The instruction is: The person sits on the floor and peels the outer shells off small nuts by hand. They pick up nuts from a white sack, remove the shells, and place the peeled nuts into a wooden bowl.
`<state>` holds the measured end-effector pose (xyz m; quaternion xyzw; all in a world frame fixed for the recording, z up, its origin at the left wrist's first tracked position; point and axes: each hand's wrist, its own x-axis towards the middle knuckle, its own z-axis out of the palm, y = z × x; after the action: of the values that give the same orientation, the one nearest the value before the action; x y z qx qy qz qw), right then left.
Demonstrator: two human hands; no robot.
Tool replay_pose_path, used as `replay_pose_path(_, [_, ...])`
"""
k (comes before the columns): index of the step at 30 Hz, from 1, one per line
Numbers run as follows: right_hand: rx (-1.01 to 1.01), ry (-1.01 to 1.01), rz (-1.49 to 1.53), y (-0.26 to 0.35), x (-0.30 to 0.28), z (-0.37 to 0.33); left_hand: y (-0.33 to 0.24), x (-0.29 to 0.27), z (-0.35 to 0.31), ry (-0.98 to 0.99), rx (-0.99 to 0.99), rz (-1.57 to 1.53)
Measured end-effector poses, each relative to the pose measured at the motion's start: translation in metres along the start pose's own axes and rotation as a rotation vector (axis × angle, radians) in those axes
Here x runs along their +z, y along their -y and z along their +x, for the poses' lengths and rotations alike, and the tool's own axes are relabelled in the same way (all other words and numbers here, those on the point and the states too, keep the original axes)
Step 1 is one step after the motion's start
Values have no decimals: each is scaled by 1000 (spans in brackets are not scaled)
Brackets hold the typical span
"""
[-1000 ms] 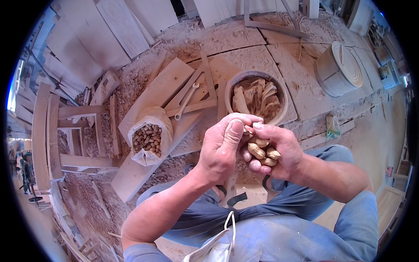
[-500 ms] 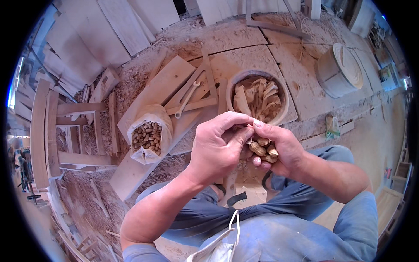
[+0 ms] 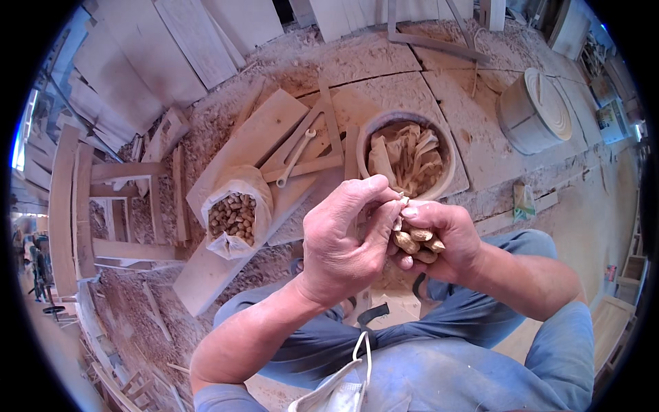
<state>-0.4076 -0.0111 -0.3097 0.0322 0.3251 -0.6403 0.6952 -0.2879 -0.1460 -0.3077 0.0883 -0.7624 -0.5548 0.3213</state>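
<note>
Several unshelled peanuts (image 3: 419,242) lie in the curled fingers and palm of my right hand (image 3: 449,237). Its thumb presses against a small pale piece of cracked peanut shell (image 3: 401,214). From the other side, my left hand (image 3: 347,233) pinches at the same piece with thumb and forefinger, so the fingertips of both hands nearly meet. To the left stands a white bag (image 3: 257,196) with its top rolled open, full of peanuts (image 3: 232,218). Beyond my hands is a round bucket (image 3: 449,154) holding crumpled brownish wrapping or shavings (image 3: 408,158).
A wrench (image 3: 296,158) lies on wooden boards (image 3: 237,151) beside the bag. A wooden frame, like a stool (image 3: 82,213), stands at the left. At the right are a pale lidded tub (image 3: 532,113) and a small green packet (image 3: 524,201). A face mask (image 3: 336,391) hangs near my lap.
My left hand has turned slightly and its fingers have shifted at the pinch. A pale broken shell piece now shows between my fingertips. The peanuts in my right hand have shifted slightly.
</note>
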Motion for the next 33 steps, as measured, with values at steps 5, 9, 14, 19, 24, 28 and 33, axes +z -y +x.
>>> replay_pose_path(5, [10, -7, -95, 2, -1, 0, 0, -4, -1, 22, -1, -65])
replay_pose_path(9, [15, -39, -138, 3, 0, -3, -21, -11, 2, 34, -81, -311])
replay_pose_path(14, [5, -28, -134, 0, -9, 3, -63, -26, -6, 317, -201, -762])
replay_pose_path(19, [34, -28, -147, 6, -6, -2, -77, -24, -9, 488, -326, -1118])
replay_pose_path(24, [33, -53, -136, 9, -2, -3, -67, -6, -14, 375, -74, -1274])
replay_pose_path(28, [39, -25, -127, 10, -3, -3, -64, -8, -15, 409, -74, -1290])
replay_pose_path(33, [25, -32, -128, 9, -3, -4, -81, -27, -2, 435, -271, -946])
